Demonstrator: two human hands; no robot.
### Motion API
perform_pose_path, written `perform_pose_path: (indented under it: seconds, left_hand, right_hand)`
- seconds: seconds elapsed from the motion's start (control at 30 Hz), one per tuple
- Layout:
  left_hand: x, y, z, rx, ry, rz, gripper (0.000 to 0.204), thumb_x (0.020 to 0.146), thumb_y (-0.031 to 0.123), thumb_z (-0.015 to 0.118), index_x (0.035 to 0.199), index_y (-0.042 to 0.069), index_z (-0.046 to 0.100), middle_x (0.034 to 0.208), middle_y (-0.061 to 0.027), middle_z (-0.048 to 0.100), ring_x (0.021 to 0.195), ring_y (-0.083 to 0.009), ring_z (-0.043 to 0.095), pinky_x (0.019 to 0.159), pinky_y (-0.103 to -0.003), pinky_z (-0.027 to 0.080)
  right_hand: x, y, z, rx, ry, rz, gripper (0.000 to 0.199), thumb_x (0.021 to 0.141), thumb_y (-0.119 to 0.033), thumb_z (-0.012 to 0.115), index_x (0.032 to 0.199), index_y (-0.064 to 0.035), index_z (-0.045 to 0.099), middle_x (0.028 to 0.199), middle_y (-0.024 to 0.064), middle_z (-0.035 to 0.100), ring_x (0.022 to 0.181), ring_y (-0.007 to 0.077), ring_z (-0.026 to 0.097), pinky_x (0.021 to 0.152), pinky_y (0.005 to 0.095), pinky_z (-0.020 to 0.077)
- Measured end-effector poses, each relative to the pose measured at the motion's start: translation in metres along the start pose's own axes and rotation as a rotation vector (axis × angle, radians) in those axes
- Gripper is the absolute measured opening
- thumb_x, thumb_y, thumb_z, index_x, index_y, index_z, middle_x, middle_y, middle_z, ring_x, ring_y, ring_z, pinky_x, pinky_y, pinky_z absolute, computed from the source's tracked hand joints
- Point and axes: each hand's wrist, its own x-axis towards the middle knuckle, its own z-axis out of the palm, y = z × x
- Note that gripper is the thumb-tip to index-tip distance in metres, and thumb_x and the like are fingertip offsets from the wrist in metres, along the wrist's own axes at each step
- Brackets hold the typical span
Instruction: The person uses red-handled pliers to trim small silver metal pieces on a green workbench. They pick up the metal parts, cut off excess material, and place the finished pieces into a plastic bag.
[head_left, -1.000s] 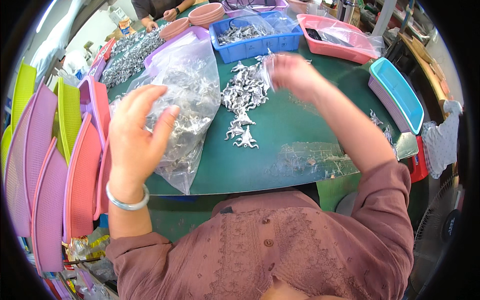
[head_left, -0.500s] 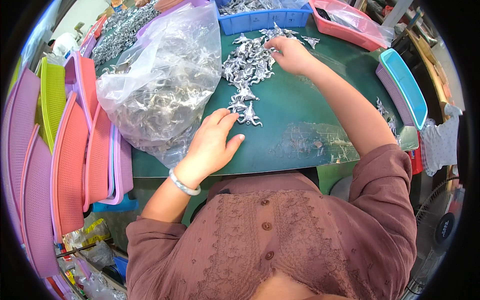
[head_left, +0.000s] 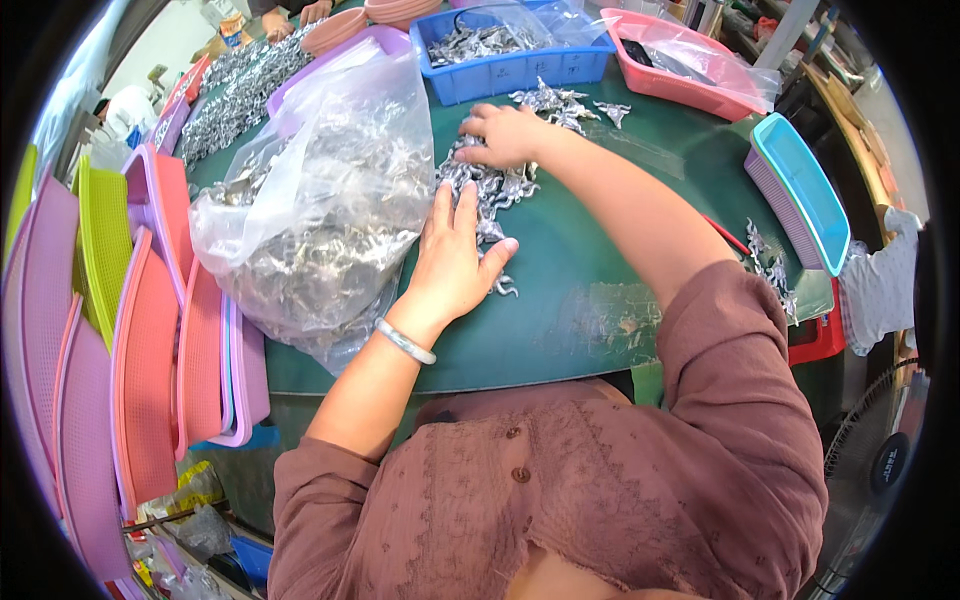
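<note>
A heap of small silver metal pieces with curled arms, octopus-like in shape (head_left: 510,188), lies on the green tabletop (head_left: 570,240). My left hand (head_left: 450,262) rests on the near part of the heap, open, its fingers stretched forward and the thumb apart. Over the heap's far part, my right hand (head_left: 508,136) reaches with bent fingers, thumb and fingers apart; its fingertips touch the pieces and nothing shows gripped. Both hands hide part of the heap. Just left of them stands a large clear plastic bag (head_left: 330,220) full of similar pieces.
More pieces lie by a blue bin (head_left: 510,75) at the back. A pink tray (head_left: 690,75) and a turquoise basket (head_left: 800,190) stand right. Stacked coloured baskets (head_left: 145,370) crowd the left. Another person's hand (head_left: 315,12) shows at the far edge. A fan (head_left: 885,450) stands lower right.
My right hand has drawn left and nearer, from the back pieces onto the main heap. My left hand has moved forward onto the heap. The view has shifted slightly.
</note>
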Motion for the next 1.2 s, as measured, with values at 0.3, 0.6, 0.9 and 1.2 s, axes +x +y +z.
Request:
perform_pose_path:
  seconds: [0.3,0.6,0.9,1.2]
  left_hand:
    - [0.019,0.007,0.015,0.040,-0.019,0.070,0.067,0.080,0.039,0.059,0.127,-0.002,0.038,0.132,-0.0297,0.027,0.122,-0.0437,0.027,0.102,-0.046,0.024]
    - [0.002,0.022,0.017,-0.071,-0.074,0.266,0.065,0.073,0.042,0.066,0.124,0.007,0.046,0.133,-0.0222,0.032,0.123,-0.0465,0.026,0.100,-0.050,0.026]
    - [-0.002,0.012,0.014,-0.162,-0.048,0.322,0.056,0.075,0.035,0.065,0.120,0.006,0.049,0.132,-0.0189,0.037,0.123,-0.0439,0.029,0.101,-0.047,0.026]
    - [-0.002,0.002,0.013,-0.300,0.014,0.348,0.040,0.078,0.022,0.064,0.112,0.004,0.055,0.121,-0.0162,0.050,0.116,-0.0365,0.044,0.098,-0.040,0.034]
  right_hand:
    - [-0.103,0.016,-0.022,0.141,-0.017,-0.205,0.050,0.079,-0.040,0.058,0.114,-0.0049,0.054,0.113,0.0188,0.052,0.102,0.0362,0.052,0.088,0.0420,0.0422]
    - [-0.036,0.101,-0.003,0.062,0.220,0.414,0.068,0.074,-0.061,0.053,0.133,-0.0315,0.035,0.139,0.0125,0.029,0.126,0.0361,0.027,0.095,0.0608,0.0233]
    - [-0.050,0.063,0.009,0.148,0.176,0.001,0.044,0.075,-0.043,0.061,0.116,-0.0287,0.054,0.126,0.0058,0.045,0.117,0.0346,0.037,0.094,0.0546,0.0281]
    - [-0.111,0.037,-0.002,0.240,0.048,0.000,0.042,0.074,-0.032,0.064,0.113,-0.0192,0.056,0.120,0.0098,0.049,0.110,0.0362,0.043,0.094,0.0461,0.0338]
